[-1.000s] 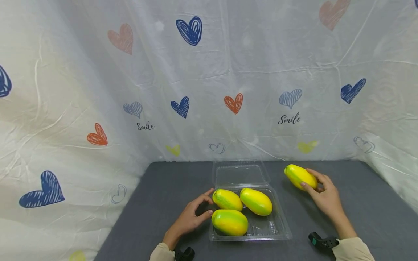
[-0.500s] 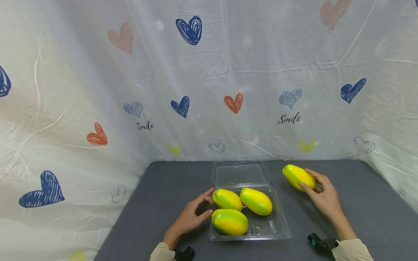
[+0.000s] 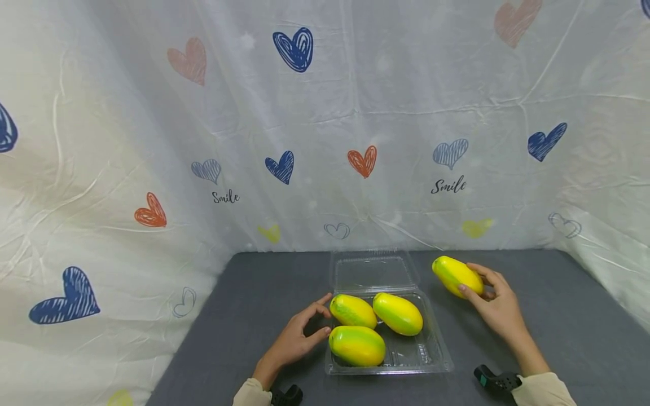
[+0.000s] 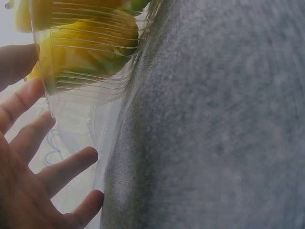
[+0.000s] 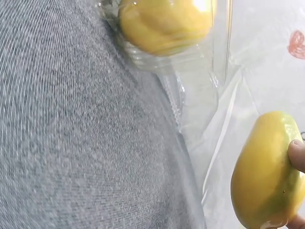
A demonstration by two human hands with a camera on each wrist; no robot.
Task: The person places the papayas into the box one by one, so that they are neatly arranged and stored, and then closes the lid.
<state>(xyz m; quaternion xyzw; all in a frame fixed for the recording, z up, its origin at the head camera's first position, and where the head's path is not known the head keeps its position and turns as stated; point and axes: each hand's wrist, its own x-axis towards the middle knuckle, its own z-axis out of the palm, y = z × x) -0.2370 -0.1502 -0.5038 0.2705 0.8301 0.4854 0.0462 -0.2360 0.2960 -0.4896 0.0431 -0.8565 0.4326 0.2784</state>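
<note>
My right hand (image 3: pixel 500 307) grips a yellow-green papaya (image 3: pixel 454 275) between thumb and fingers, held above the table to the right of a clear plastic clamshell box (image 3: pixel 437 355). The right wrist view shows this papaya (image 5: pixel 267 171) with the thumb pressed on its side. Inside the box lie three more papayas: one at back left (image 3: pixel 354 311), one at back right (image 3: pixel 398 314) and one at front left (image 3: pixel 358 345). My left hand (image 3: pixel 294 338) rests at the box's left edge. Its fingers are spread, and fingertips (image 4: pixel 33 88) touch the clear rim in the left wrist view.
The box lid (image 3: pixel 374 272) lies folded back behind the base. A dark grey cloth covers the table (image 3: pixel 264 282). Behind it hangs a white curtain (image 3: pixel 325 113) printed with hearts. A black wrist device (image 3: pixel 495 379) sits at the right sleeve.
My right hand has shifted slightly left with the papaya, towards the box. The left hand, the box and the papayas in it stay where they were.
</note>
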